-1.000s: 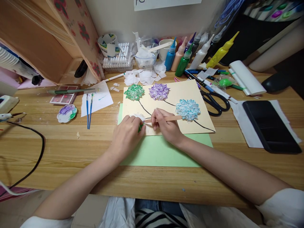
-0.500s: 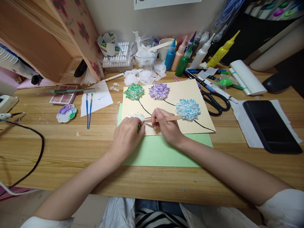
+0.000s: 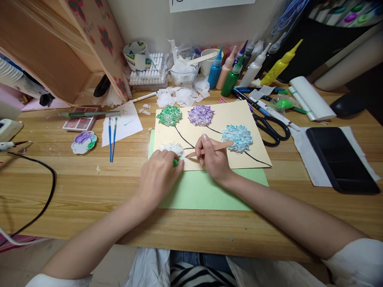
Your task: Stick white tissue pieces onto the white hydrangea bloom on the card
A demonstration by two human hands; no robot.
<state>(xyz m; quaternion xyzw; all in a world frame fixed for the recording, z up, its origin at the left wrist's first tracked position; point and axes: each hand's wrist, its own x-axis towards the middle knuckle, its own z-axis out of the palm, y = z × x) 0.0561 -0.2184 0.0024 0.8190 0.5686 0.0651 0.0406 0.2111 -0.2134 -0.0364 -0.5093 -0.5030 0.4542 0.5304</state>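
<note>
My right hand (image 3: 214,159) is closed around a wooden craft stick (image 3: 222,146), its narrow tip slanting down to the left over a cream card (image 3: 233,113). My left hand (image 3: 157,173) lies at the card's lower left corner, fingers curled and thumb near a small green thing (image 3: 177,160), mostly hidden beneath them. Just above those fingers sits a white fluffy paper flower (image 3: 172,148). Green (image 3: 169,115), purple (image 3: 201,115) and blue (image 3: 237,138) paper flowers with drawn black stems are also on the card. A light green sheet (image 3: 209,193) lies underneath.
Torn white paper (image 3: 179,95) and paint bottles (image 3: 231,79) stand or lie behind the card. To the right are black-handled scissors (image 3: 277,129) and a black phone (image 3: 341,159). Left are two blue brushes (image 3: 112,141) and a paint-stained palette (image 3: 83,142).
My right hand has drawn the craft stick slightly right, away from my left fingers. My left hand has shifted a little down, showing more of the white flower, and its thumb has moved apart.
</note>
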